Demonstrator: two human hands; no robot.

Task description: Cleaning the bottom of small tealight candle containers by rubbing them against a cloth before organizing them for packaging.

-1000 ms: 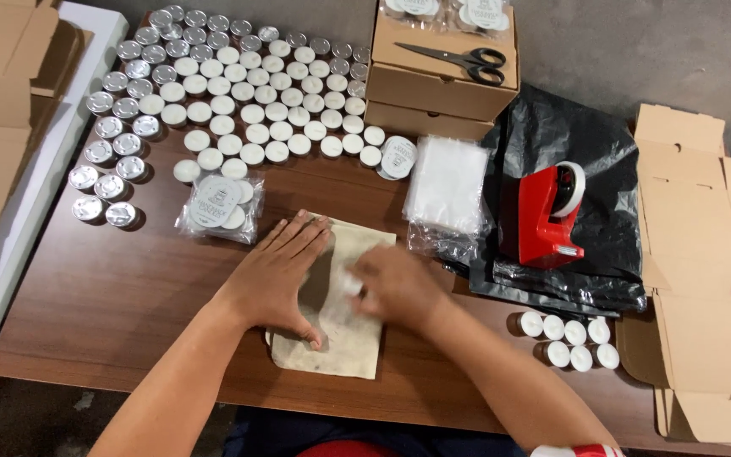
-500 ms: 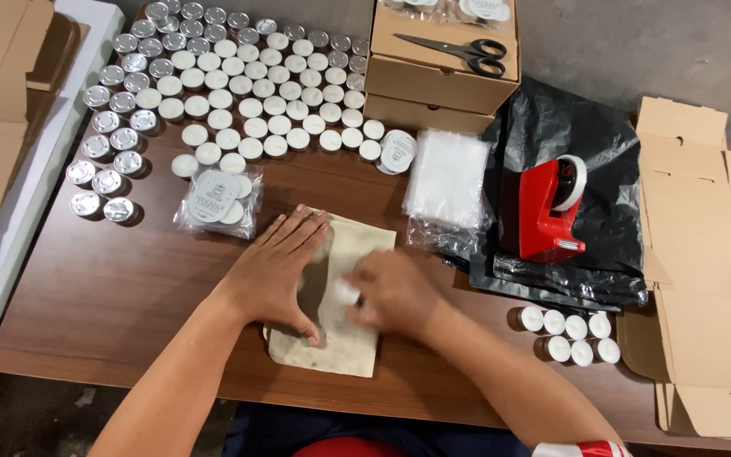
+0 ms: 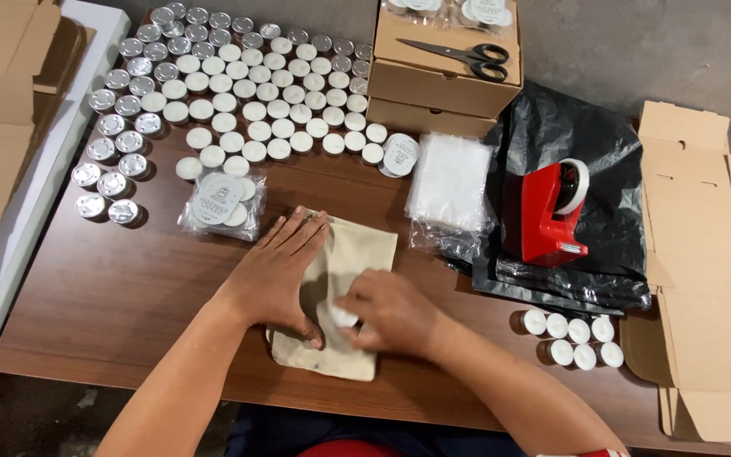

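While the left hand (image 3: pixel 274 275) lies flat, fingers spread, pinning the cloth pouch (image 3: pixel 338 292) to the table (image 3: pixel 112 296), the right hand (image 3: pixel 391 311) pinches a small white tealight (image 3: pixel 344 316) in a narrow fingertip grip right at the pouch, over its lower half. Can't tell if the tealight is inside the pouch mouth or on top. Pouch sits at the table's near-centre edge, between both hands. Just left-up of it: a clear bag of tealights (image 3: pixel 220 205). Behind: a big field of loose tealights (image 3: pixel 247 93). Right: a stack of plastic bags (image 3: pixel 448 178), a red tape dispenser (image 3: pixel 552 211) on black plastic, six tealights (image 3: pixel 568 337). Scissors (image 3: pixel 460 56) lie on stacked boxes (image 3: pixel 442 85).
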